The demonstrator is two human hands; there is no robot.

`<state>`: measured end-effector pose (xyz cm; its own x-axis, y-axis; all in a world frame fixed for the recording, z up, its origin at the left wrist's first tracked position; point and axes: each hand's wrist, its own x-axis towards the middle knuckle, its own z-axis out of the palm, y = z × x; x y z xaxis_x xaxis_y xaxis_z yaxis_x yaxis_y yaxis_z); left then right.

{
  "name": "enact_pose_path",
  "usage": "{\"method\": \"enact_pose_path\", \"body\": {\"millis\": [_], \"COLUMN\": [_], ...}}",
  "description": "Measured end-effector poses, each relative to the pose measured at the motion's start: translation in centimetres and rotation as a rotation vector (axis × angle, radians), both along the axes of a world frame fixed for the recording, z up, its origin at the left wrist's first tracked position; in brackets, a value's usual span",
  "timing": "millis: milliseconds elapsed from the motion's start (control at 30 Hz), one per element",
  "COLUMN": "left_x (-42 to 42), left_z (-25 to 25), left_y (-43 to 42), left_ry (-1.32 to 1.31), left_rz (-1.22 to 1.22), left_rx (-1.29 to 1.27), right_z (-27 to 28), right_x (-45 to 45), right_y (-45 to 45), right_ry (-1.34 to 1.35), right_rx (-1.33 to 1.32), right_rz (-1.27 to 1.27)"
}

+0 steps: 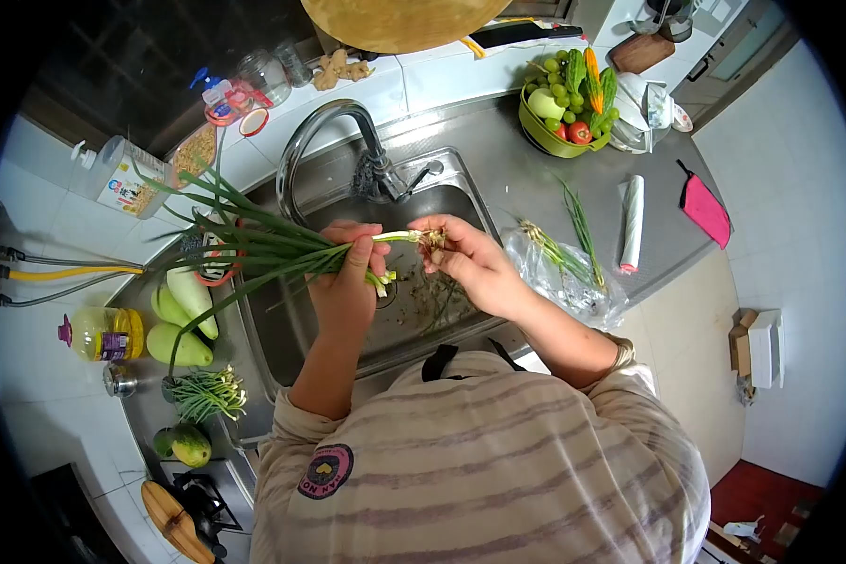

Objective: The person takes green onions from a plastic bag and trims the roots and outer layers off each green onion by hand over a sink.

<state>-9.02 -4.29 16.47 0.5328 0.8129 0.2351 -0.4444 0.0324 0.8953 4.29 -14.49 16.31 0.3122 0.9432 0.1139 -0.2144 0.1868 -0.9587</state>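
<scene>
My left hand is wrapped round a bunch of green onions, its long leaves fanning out to the left and the white ends showing past my fingers. From this bunch one pale stalk reaches across to my right hand, whose thumb and fingers pinch its root end. Both hands are above the steel sink, where brown peelings and scraps lie on the bottom. To the right, more green onions rest on a clear plastic bag on the counter.
A curved faucet rises behind the sink. At the back right stands a green basket of produce, beside stacked dishes. A white roll and pink pouch lie right; pale gourds, an oil bottle and another green onion bunch sit left.
</scene>
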Motion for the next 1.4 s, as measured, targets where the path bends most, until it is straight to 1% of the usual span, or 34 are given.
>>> {"method": "enact_pose_path", "body": {"millis": [33, 67, 133, 167, 200, 233, 267, 333, 367, 433, 567, 600, 667, 700, 733, 767, 800, 867, 933, 967, 1033, 1067, 1100, 1167, 1267, 1400], "left_x": [0.1, 0.1, 0.2, 0.2, 0.3, 0.4, 0.5, 0.6, 0.6, 0.6, 0.6, 0.6, 0.7, 0.7, 0.5, 0.4, 0.2, -0.3, -0.3, -0.2, 0.0, 0.0, 0.0, 0.1, 0.2, 0.0], "left_z": [0.0, 0.0, 0.0, -0.1, -0.1, -0.2, -0.2, -0.1, -0.1, -0.3, -0.5, -0.7, -0.9, -0.8, -0.8, -0.7, -0.7, -0.8, -0.8, -0.8, -1.0, -1.0, -1.0, -0.9, -1.0, -1.5], "left_y": [0.0, -0.1, -0.3, -0.4, -0.5, -0.5, -0.5, -0.8, -0.8, -0.6, -1.0, -1.2, -1.4, -1.3, -1.2, -1.0, -0.6, 0.1, 0.3, 0.3, 0.4, 0.4, 0.3, 0.2, -0.1, 0.0], "left_ry": [-0.001, -0.002, 0.031, 0.062, 0.062, 0.036, 0.010, -0.023, -0.056, -0.057, -0.050, -0.051, -0.086, -0.087, -0.042, 0.003, 0.001, -0.118, -0.129, -0.142, -0.144, -0.145, -0.144, -0.126, -0.143, -0.152], "left_rz": [-0.007, -0.016, -0.017, -0.016, -0.017, -0.030, -0.042, -0.040, -0.040, -0.064, -0.069, -0.070, -0.038, -0.037, 0.062, 0.161, 0.162, 0.006, -0.010, -0.031, -0.035, -0.033, -0.033, -0.043, -0.038, -0.063], "left_rx": [0.020, 0.039, 0.066, 0.092, 0.091, 0.102, 0.113, 0.063, 0.013, -0.002, -0.030, -0.029, -0.136, -0.135, -0.082, -0.029, -0.028, -0.048, -0.064, -0.077, -0.076, -0.076, -0.077, -0.101, -0.144, -0.163], "right_z": [0.4, 1.0, 2.0, 1.6, 1.0, 0.7, 0.7, 0.7, 0.7, 0.5, 0.7, 0.5, 0.2, 0.0, -0.3, -0.7, -1.0, -0.9, -0.3, 0.0, 0.8, 1.3, 1.4, 1.6, 1.8, 1.6], "right_x": [0.0, 0.1, 0.3, 0.4, 0.5, 0.6, 0.7, 0.9, 0.9, 0.7, 0.6, 0.7, 1.0, 1.4, 1.9, 2.5, 2.9, 3.2, 3.2, 2.9, 2.0, 1.7, 1.7, 1.6, 1.5, 1.1], "right_y": [-0.1, -0.2, -0.2, -0.2, 0.0, 0.1, 0.1, 0.2, 0.2, 0.4, 0.7, 0.8, 1.0, 1.0, 0.9, 0.9, 0.7, 0.7, 0.6, 0.5, 0.5, 0.4, 0.4, 0.4, 0.4, 0.5], "right_ry": [-0.125, -0.124, -0.636, -0.636, -0.677, -0.717, -0.717, -0.957, -0.957, -1.076, -1.123, -1.075, -1.029, -0.978, -0.926, -0.820, -0.773, -0.726, -0.655, -0.653, -0.724, -0.696, -0.696, -0.698, -0.705, -0.687], "right_rx": [-0.019, -0.018, 0.045, 0.043, 0.105, 0.167, 0.167, 0.329, 0.329, 0.302, 0.280, 0.279, 0.282, 0.228, 0.174, 0.097, 0.056, 0.014, 0.062, 0.060, 0.143, 0.143, 0.143, 0.082, 0.043, 0.071], "right_rz": [-0.021, -0.022, -0.199, -0.201, -0.269, -0.335, -0.335, -0.402, -0.401, -0.379, -0.460, -0.466, -0.471, -0.499, -0.526, -0.538, -0.545, -0.547, -0.289, -0.294, -0.203, -0.147, -0.147, -0.040, 0.006, -0.003]}}
